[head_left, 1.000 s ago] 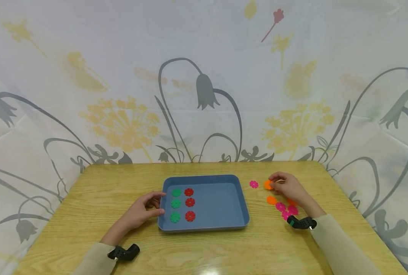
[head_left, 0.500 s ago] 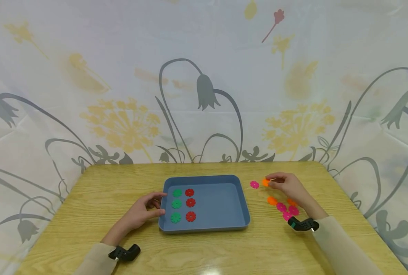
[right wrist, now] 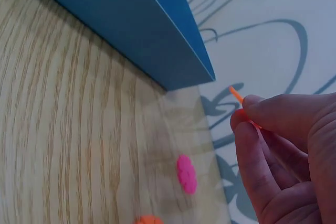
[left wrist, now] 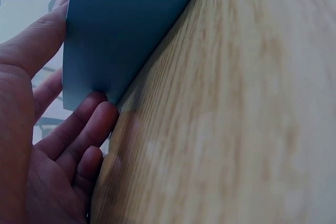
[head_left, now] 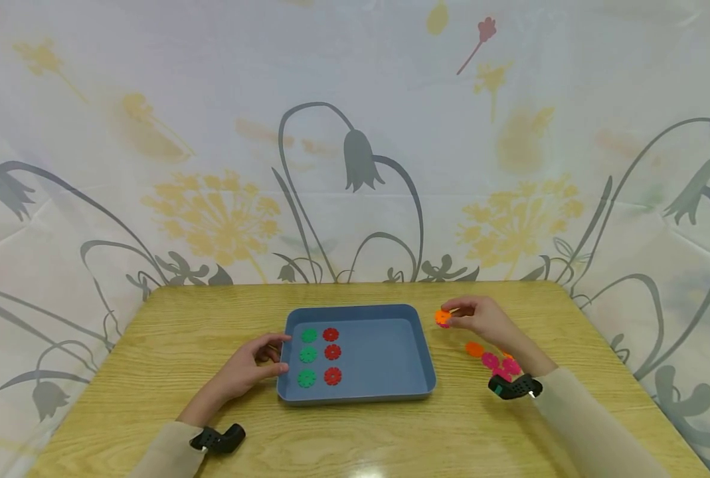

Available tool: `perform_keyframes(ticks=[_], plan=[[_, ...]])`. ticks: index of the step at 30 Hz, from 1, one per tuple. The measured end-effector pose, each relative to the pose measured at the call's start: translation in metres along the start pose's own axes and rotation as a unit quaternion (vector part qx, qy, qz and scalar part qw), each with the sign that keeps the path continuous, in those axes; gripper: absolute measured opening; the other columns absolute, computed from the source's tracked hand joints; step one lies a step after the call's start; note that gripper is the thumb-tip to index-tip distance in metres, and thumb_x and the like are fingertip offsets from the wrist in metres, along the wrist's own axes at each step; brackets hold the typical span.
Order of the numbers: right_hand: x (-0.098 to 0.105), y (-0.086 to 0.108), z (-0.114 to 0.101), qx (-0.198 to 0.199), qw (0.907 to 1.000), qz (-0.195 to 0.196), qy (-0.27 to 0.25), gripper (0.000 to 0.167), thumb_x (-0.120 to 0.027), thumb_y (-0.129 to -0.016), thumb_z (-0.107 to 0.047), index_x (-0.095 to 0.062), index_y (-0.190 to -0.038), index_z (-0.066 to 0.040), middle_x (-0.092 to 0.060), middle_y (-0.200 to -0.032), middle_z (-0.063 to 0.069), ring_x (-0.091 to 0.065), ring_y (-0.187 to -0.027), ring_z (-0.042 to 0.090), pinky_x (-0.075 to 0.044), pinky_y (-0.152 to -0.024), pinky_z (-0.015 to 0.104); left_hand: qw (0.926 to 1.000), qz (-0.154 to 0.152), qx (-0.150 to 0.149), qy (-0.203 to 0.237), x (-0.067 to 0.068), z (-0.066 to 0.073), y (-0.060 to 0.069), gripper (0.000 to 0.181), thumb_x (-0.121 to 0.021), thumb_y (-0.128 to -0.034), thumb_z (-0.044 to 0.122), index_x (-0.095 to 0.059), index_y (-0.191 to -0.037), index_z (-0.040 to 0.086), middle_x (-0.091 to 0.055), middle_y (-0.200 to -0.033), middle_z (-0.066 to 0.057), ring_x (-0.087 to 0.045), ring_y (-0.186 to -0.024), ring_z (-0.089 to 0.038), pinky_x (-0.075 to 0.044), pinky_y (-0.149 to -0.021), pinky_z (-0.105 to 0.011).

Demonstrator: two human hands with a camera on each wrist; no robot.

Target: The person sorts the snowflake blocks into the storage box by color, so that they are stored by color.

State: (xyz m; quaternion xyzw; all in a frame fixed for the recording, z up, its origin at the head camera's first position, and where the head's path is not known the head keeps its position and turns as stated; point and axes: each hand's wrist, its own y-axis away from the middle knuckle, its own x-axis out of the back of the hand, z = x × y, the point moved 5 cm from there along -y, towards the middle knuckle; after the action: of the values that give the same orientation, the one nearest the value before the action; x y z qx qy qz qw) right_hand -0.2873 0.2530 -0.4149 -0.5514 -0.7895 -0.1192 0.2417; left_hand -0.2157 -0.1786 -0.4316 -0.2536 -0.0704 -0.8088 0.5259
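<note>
Head view: note any change since a second ago?
— Yes: pinching orange disc (head_left: 442, 317) in right hand (head_left: 479, 319), now carried leftward, nearer tray (head_left: 384, 355), not yet inside.
— And with left hand (head_left: 250, 360)?
— Gripping tray by left edge, well apart from right.
— Materials?
— Noted: notched green discs (head_left: 307, 354), seemingly plastic; smooth tray; grained wood table (head_left: 390, 435).

No text, label, brand, number or sign can be read in any of the views.
</note>
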Motion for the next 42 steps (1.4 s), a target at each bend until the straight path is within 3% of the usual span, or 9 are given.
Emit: perform_keyframes(ticks=[5,13,20,24,30,35,37,42], plan=[[-0.011,-0.007,-0.01,0.006,0.9998,-0.016,-0.007,0.032,-0.072,-0.083,-0.015,-0.066,-0.112,-0.003,-0.06,-0.113,0.014,-0.061,-0.094,0.024,-0.05,-0.077,0.03,1.0,0.0,-0.003,-0.001,-0.001,0.001,0.0,0.049,-0.069,-0.0845,0.009,-0.051,-0.128,-0.004,-0.054,-0.107,-0.021,-0.056,-0.085,-0.025,-0.045,-0.075,-0.031],[-0.033,-0.021,-0.022,0.038,0.9979,-0.042,0.029,0.026,-0.072,-0.082,-0.015,-0.069,-0.107,-0.01,-0.064,-0.104,0.006,-0.063,-0.088,0.019,-0.051,-0.073,0.033,1.0,0.0,-0.007,-0.003,-0.001,0.0,0.0,0.048,-0.069,-0.0845,0.008,-0.051,-0.127,-0.005,-0.055,-0.106,-0.021,-0.056,-0.085,-0.024,-0.045,-0.075,-0.03],[-0.052,-0.031,-0.036,0.075,0.9932,-0.064,0.061,0.024,-0.074,-0.081,-0.016,-0.071,-0.104,-0.012,-0.066,-0.102,0.002,-0.062,-0.089,0.016,-0.05,-0.074,0.03,0.9998,0.005,-0.012,-0.016,-0.002,-0.027,-0.003,0.049,-0.069,-0.0847,0.009,-0.051,-0.129,0.0,-0.055,-0.108,-0.015,-0.056,-0.085,-0.021,-0.045,-0.075,-0.03],[-0.063,-0.037,-0.039,0.077,0.9923,-0.074,0.064,0.022,-0.074,-0.08,-0.015,-0.071,-0.102,-0.014,-0.066,-0.101,0.0,-0.062,-0.088,0.015,-0.05,-0.074,0.03,0.9999,0.004,-0.012,-0.011,-0.001,-0.033,-0.004,0.048,-0.069,-0.0849,0.014,-0.052,-0.129,0.005,-0.055,-0.107,-0.011,-0.056,-0.086,-0.018,-0.045,-0.076,-0.029],[-0.079,-0.047,-0.041,0.073,0.9919,-0.088,0.056,0.022,-0.075,-0.079,-0.01,-0.072,-0.101,-0.012,-0.066,-0.099,0.0,-0.062,-0.085,0.013,-0.05,-0.072,0.029,0.9999,0.005,-0.012,-0.007,0.0,-0.031,-0.003,0.048,-0.07,-0.0846,0.016,-0.053,-0.128,0.006,-0.055,-0.106,-0.01,-0.056,-0.086,-0.018,-0.045,-0.076,-0.028],[-0.092,-0.052,-0.051,0.077,0.9901,-0.096,0.067,0.023,-0.074,-0.079,-0.008,-0.071,-0.102,-0.006,-0.066,-0.1,0.006,-0.062,-0.086,0.018,-0.05,-0.072,0.03,0.9999,0.003,-0.008,-0.009,0.0,-0.009,-0.001,0.048,-0.069,-0.0846,0.009,-0.051,-0.128,-0.001,-0.055,-0.107,-0.016,-0.056,-0.086,-0.023,-0.046,-0.076,-0.03],[-0.097,-0.055,-0.052,0.072,0.9898,-0.099,0.072,0.022,-0.074,-0.079,-0.008,-0.071,-0.102,-0.007,-0.066,-0.099,0.005,-0.062,-0.086,0.018,-0.05,-0.072,0.03,0.9999,0.003,-0.006,-0.012,0.0,-0.009,-0.001,0.049,-0.069,-0.0845,0.008,-0.051,-0.129,-0.002,-0.055,-0.107,-0.017,-0.056,-0.086,-0.024,-0.046,-0.076,-0.031],[-0.108,-0.065,-0.047,0.066,0.988,-0.107,0.09,0.02,-0.074,-0.079,-0.011,-0.072,-0.099,-0.013,-0.066,-0.096,-0.003,-0.061,-0.084,0.011,-0.049,-0.072,0.028,0.9999,0.007,-0.008,-0.01,-0.001,-0.031,-0.004,0.048,-0.07,-0.0846,0.013,-0.053,-0.129,0.005,-0.055,-0.106,-0.01,-0.056,-0.086,-0.02,-0.046,-0.076,-0.029]])
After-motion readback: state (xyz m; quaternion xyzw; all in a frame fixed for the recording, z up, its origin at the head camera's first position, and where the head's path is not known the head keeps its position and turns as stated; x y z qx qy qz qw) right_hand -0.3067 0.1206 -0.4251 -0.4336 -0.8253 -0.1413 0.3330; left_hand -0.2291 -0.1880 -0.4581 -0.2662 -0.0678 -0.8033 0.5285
